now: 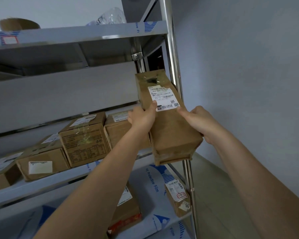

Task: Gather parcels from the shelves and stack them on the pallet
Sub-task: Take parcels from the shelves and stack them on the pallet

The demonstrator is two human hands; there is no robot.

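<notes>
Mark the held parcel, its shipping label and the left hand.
held parcel (174,135): head view, bare brown top face.
shipping label (164,97): head view, label middle.
left hand (142,117): head view, back of hand.

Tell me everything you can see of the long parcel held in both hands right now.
The long parcel is a narrow brown cardboard box wrapped in clear tape, with a white barcode shipping label on its upper face and a dark patch near the far end. It is tilted, near end lower, held in the air in front of the shelf post. The left hand and right hand grip its two long sides.

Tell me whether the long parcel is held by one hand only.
No: the left hand and right hand both grip the long parcel.
</notes>
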